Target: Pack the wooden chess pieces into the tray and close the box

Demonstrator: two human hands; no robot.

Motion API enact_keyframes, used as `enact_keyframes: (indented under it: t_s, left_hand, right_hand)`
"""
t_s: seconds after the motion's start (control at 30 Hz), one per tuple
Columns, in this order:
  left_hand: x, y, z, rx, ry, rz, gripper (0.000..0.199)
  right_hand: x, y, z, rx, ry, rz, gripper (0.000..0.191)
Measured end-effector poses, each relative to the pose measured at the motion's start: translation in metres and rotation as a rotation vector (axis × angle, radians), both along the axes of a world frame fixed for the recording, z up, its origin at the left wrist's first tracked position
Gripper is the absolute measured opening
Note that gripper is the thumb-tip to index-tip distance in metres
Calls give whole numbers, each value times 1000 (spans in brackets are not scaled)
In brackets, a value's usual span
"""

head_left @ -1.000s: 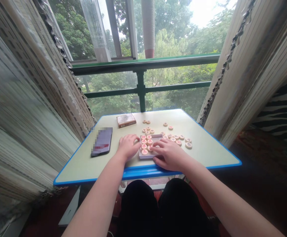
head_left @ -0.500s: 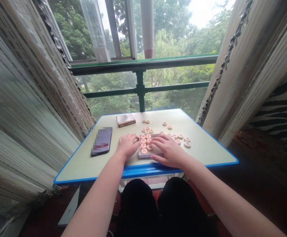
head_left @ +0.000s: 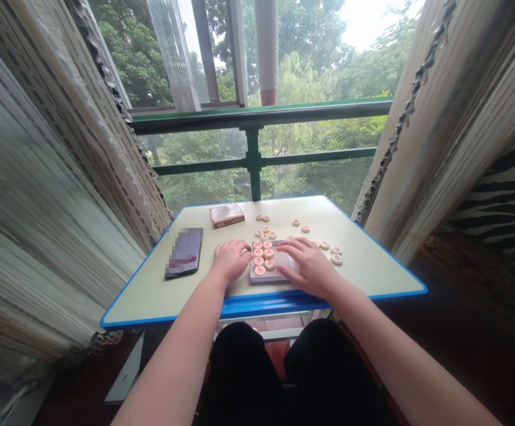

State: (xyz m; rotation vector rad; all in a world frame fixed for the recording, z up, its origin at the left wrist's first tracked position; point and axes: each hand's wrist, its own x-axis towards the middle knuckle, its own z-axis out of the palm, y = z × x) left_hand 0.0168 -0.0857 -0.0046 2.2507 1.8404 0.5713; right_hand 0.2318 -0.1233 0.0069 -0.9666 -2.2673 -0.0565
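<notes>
A shallow open box [head_left: 275, 277] stands near the table's front edge. Red-lettered xiangqi pieces [head_left: 259, 261] lie in two columns in its left part. My left hand [head_left: 230, 261] rests on the table against the box's left side, thumb and fingers apart at the wall. Over the right part of the box is my right hand [head_left: 308, 263], its fingers spread and no piece visible in them. It hides the box's right end and some of the pieces behind. Loose xiangqi pieces [head_left: 336, 259] lie to the right of that hand.
More loose pieces [head_left: 265, 235] are scattered behind the box. A small flat box [head_left: 226, 215] lies at the back left, and a dark phone [head_left: 186, 251] at the left. The table [head_left: 151, 305] has a blue rim, with a green railing [head_left: 252, 160] beyond it.
My right hand has shifted slightly right, off the pieces in the box, so the second column shows more fully. My left hand stays at the box's side.
</notes>
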Motion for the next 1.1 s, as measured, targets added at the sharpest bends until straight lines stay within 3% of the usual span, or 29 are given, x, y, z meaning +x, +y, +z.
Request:
enact_keyframes:
  t_s: [0.2, 0.37, 0.47, 0.63, 0.93, 1.1]
  left_hand:
    - [-3, -3, -2, 128, -135, 28, 30]
    - [4, -19, 0, 259, -315, -87, 28]
    - [7, -21, -2, 274, -363, -126, 25]
    - [6, -14, -7, 212, -410, -125, 25]
    - [7, -10, -9, 145, -396, -148, 24]
    - [6, -4, -13, 103, -421, -87, 23]
  right_hand:
    - [28, 16, -6, 12, 333, -363, 21]
    - [47, 19, -11, -129, 394, -459, 24]
    - [47, 14, -9, -224, 266, -461, 20]
    - [39, 6, -7, -234, 61, -341, 16]
    - [35, 3, -6, -271, -20, -286, 10]
    - [35, 5, -9, -226, 15, -290, 13]
